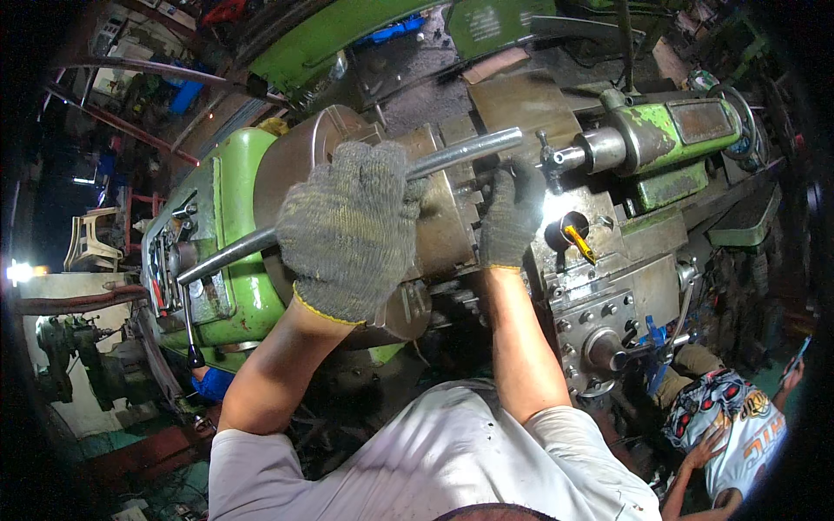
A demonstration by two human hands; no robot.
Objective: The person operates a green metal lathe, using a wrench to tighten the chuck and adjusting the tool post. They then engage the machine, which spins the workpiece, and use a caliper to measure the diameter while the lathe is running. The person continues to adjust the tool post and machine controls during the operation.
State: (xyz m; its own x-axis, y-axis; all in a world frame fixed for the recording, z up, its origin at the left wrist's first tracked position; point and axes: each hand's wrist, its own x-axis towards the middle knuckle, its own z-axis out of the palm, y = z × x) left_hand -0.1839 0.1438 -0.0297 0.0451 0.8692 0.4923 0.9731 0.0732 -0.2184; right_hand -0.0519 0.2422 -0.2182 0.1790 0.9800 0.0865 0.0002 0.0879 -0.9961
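Observation:
My left hand (347,230), in a grey knitted work glove with a yellow cuff edge, is closed round a long metal bar (469,151). The bar slants across the large lathe chuck (443,230), its lower end over the green headstock (243,208) and its upper end pointing right. My right hand (508,221), gloved the same way, is at the right face of the chuck, beside the chuck jaws. Its thumb points up; the other fingers are dark and blurred, so their grip does not show.
At the right stands the green tailstock (678,130) with its handwheel. Below it, the carriage (608,304) carries a crank, and a yellow-handled tool (579,243) sits in a round opening. A long lever (189,326) hangs at left. Another person (730,425) is at the lower right.

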